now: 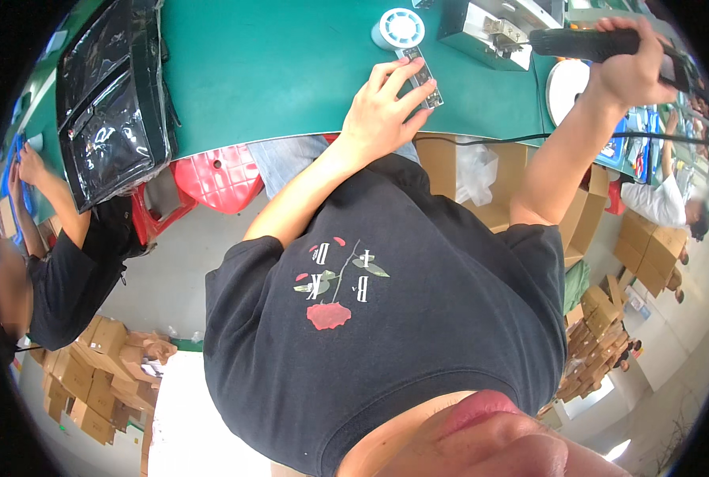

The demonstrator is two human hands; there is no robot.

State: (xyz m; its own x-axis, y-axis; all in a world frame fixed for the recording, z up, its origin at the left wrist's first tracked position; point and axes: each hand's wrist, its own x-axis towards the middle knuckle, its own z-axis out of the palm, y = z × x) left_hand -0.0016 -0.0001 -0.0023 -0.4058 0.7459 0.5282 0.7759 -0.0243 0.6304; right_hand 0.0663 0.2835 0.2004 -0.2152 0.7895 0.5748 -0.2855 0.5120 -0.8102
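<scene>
Spanning top of frame on my feed: green table (267, 75). At upper centre I see left hand (380, 115), fingers part-spread, tips touching narrow strip (423, 74) beside white round thing (402, 29); can't tell whether they grip it. Upper right, right hand (634, 70) curled firmly round black tool (577, 44), tip near metal box (475, 32). Upper left, black package (108, 107). Below, red stool (219, 176), grey floor (181, 274). Lower left, piled cartons (92, 381); co-worker (67, 278) at left.

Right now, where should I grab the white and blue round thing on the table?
I'd take the white and blue round thing by its curved outer wall, from the left: the small flat part under the left hand lies at its near edge, and the metal box stands to the right.
</scene>
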